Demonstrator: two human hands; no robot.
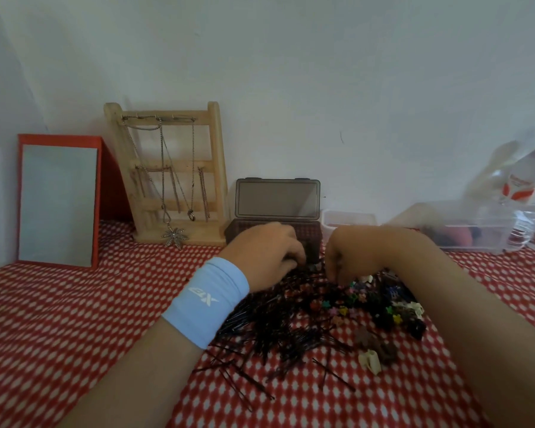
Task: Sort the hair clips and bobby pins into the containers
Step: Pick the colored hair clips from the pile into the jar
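On the red patterned cloth (74, 319), close before the person, black bobby pins (275, 329) lie heaped, with small coloured hair clips (383, 307) mixed in on the right. The left hand (266, 254) and right hand (352, 254) dip into the heap's far edge, fingers curled downward. Whether either pinches a pin I cannot tell. The brown box (309, 237) stands open just behind them, a clear container (346, 216) beside it, likely so each pick travels a short way.
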